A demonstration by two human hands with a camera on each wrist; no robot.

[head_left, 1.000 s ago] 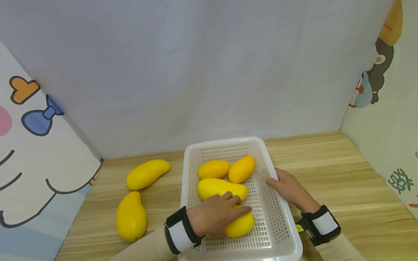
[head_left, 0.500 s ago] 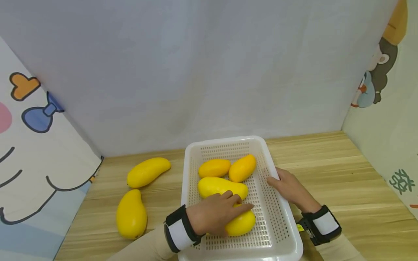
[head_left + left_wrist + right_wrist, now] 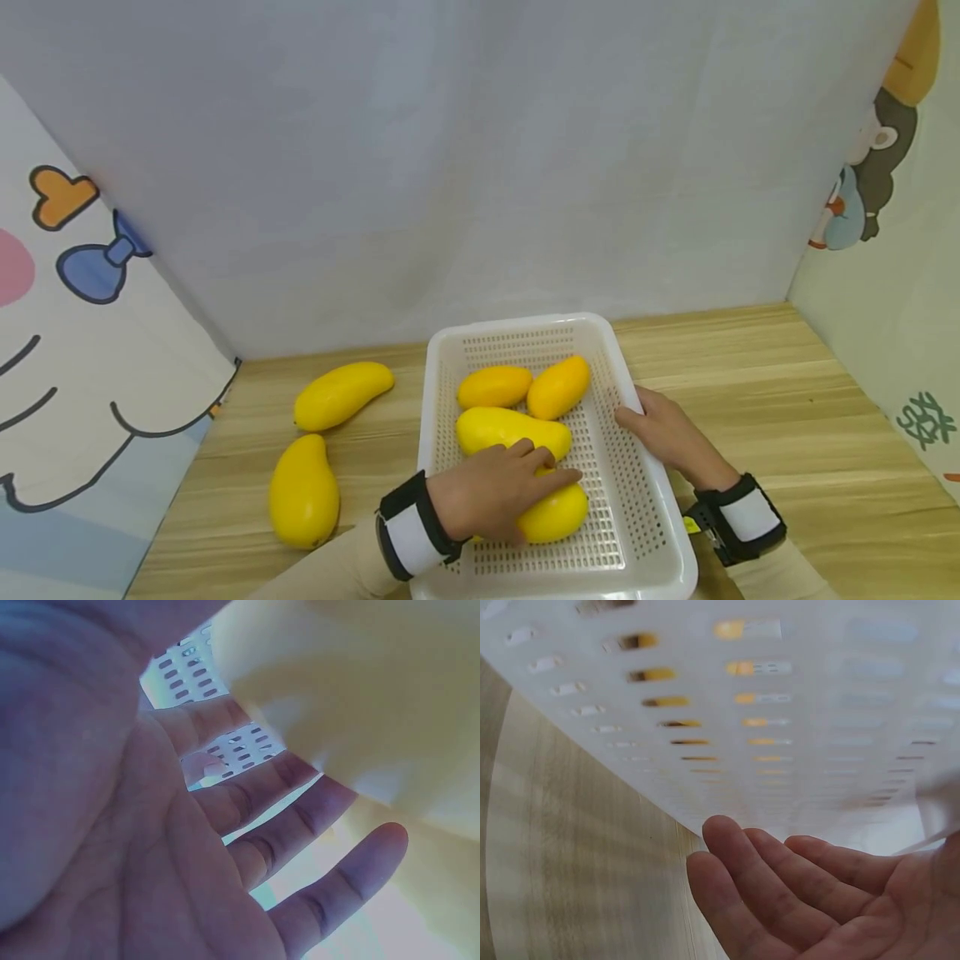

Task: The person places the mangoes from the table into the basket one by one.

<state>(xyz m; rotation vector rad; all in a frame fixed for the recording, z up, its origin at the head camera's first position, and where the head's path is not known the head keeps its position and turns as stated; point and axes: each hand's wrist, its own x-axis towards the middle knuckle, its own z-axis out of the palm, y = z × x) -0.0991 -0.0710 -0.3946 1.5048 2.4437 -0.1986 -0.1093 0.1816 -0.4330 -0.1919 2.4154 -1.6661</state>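
A white perforated plastic basket (image 3: 651, 500) holds several yellow mangoes in the head view. Reaching into its near half, my left hand (image 3: 491, 493) grips a mango (image 3: 561, 512) from above, fingers spread over its top. In the left wrist view that mango (image 3: 367, 697) looms large and blurred against the fingers (image 3: 259, 787). A longer mango (image 3: 506, 429) lies just beyond these fingertips. My right hand (image 3: 671, 433) holds the basket's right side, thumb over the rim. Its other fingers (image 3: 780, 892) lie below the perforated wall in the right wrist view.
Two smaller orange-yellow mangoes (image 3: 495, 387) sit at the basket's far end. Left of the basket, a long mango (image 3: 341, 396) and a rounder mango (image 3: 303, 496) lie on the wooden table (image 3: 750, 375). A pale backdrop (image 3: 465, 167) rises behind, with printed panels at both sides.
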